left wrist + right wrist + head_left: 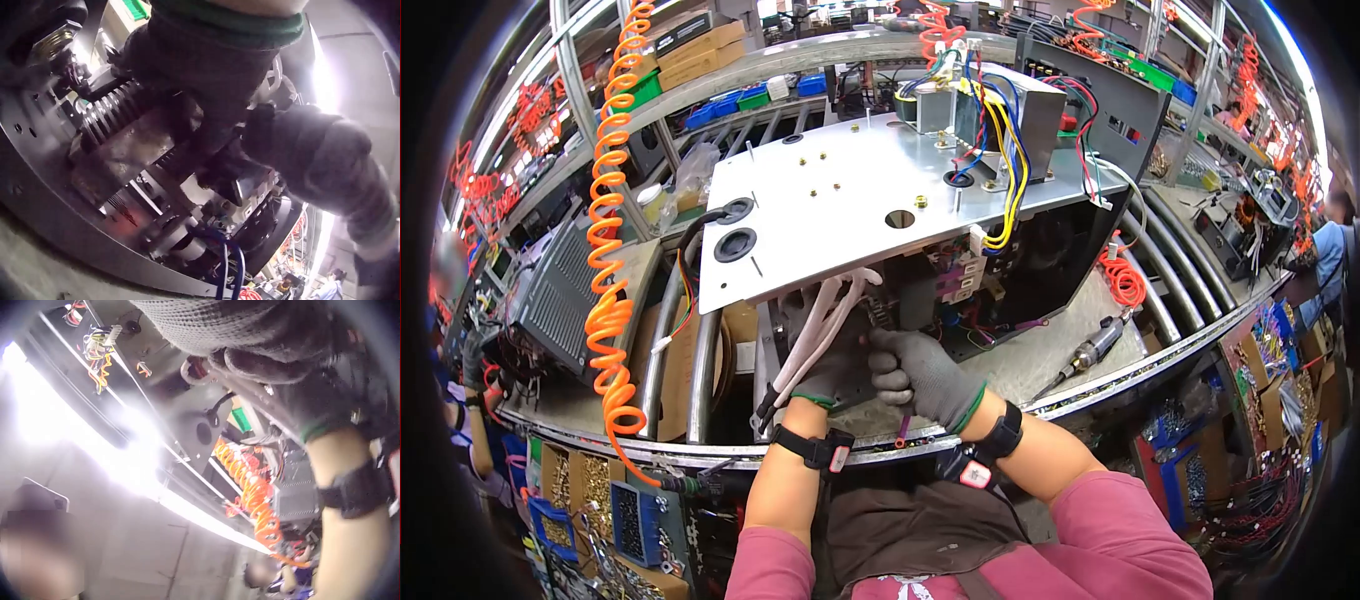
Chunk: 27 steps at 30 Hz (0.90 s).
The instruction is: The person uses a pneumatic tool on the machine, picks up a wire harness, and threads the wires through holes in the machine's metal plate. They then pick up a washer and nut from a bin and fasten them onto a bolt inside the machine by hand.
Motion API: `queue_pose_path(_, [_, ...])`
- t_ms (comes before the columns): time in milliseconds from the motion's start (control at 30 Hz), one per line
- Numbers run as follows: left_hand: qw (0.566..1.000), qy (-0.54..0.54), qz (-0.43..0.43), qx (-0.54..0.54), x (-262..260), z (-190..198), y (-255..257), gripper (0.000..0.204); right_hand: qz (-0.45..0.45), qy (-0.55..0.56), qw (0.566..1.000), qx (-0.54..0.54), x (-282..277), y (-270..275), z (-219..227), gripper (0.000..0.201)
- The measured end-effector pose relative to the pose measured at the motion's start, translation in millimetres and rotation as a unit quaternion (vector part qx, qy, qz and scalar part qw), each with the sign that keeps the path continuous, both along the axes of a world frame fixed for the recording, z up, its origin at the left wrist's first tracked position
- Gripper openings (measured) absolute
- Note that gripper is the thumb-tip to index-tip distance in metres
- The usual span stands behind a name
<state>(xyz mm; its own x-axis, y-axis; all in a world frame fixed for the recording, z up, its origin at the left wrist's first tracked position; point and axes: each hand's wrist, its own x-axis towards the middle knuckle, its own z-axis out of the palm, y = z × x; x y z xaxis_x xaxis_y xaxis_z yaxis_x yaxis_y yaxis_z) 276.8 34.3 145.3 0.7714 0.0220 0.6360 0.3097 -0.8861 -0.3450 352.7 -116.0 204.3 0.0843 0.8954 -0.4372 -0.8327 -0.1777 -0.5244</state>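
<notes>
A metal-framed electrical unit with a white top plate [800,215] stands on the workbench. Both hands wear grey gloves and work at its open front, below the plate edge. The left hand [847,375] reaches inside, its fingers mostly hidden behind pale sleeved cables [818,345]. Close beside it, the right hand [930,375] has curled fingers; I cannot tell what lies between its fingertips. In the left wrist view, the left hand [200,69] is over a ribbed metal coil [112,109] and a brownish block [125,156]. Curled fingers of the right hand [231,331] fill the right wrist view's top.
A pneumatic screwdriver [1092,350] lies on the bench at right, near a red coiled hose [1122,280]. An orange coiled hose [608,250] hangs at left. Metal rollers [1180,265] flank the bench. A transformer [1030,115] with loose wires sits on the plate. Screw bins [635,520] stand below.
</notes>
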Motion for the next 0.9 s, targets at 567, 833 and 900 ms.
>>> queue_pose_path(567, [0.927, 0.137, 0.214, 0.277, -2, 9, 2, 0.040, 0.041, 0.088, 0.993, 0.067, 9, -7, 5, 0.023])
queue_pose_path(833, [0.972, -0.002, -0.008, -0.234, 0, 9, 7, 0.065, 0.035, -0.004, 0.997, 0.066, 11, -13, 2, 0.011])
queue_pose_path(900, [0.994, 0.024, 0.026, -0.100, 0, 11, 6, 0.064, 0.039, -0.006, 0.996, 0.077, 13, -14, -1, 0.016])
